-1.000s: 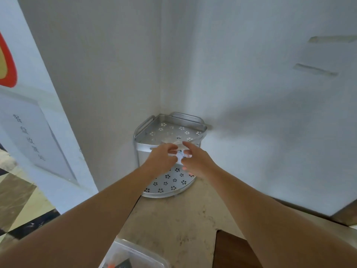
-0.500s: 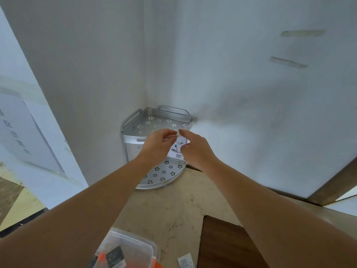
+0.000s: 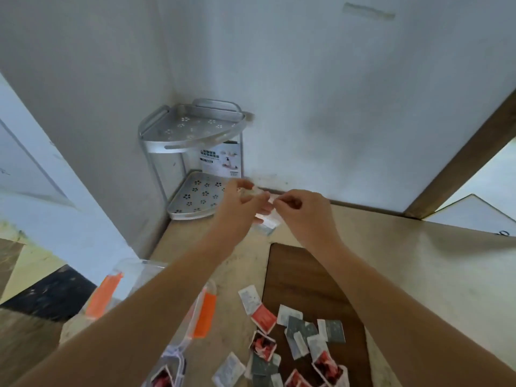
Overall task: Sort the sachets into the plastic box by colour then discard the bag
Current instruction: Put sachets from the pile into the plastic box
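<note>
Both my hands are raised over the beige table, just in front of a corner shelf. My left hand (image 3: pixel 240 208) and my right hand (image 3: pixel 301 216) each pinch the top edge of a small clear plastic bag (image 3: pixel 266 223) that hangs between them. Below, several loose sachets lie on the table and board: red ones (image 3: pixel 264 318), dark grey ones (image 3: pixel 335 331) and white ones (image 3: pixel 250 297). The clear plastic box (image 3: pixel 139 268) with orange latches (image 3: pixel 205 317) sits at the lower left, largely hidden under my left forearm. A red sachet (image 3: pixel 162 379) shows inside it.
A two-tier metal corner shelf (image 3: pixel 192 129) stands in the wall corner, with a printed card (image 3: pixel 220 160) leaning on its lower tier. A dark wooden board (image 3: pixel 307 289) lies on the table. A wooden post (image 3: pixel 460 163) slants at the right.
My view has tilted down, bringing the box and the scattered sachets into sight. My hands have come away from the shelf toward me and moved slightly apart, still pinching the bag.
</note>
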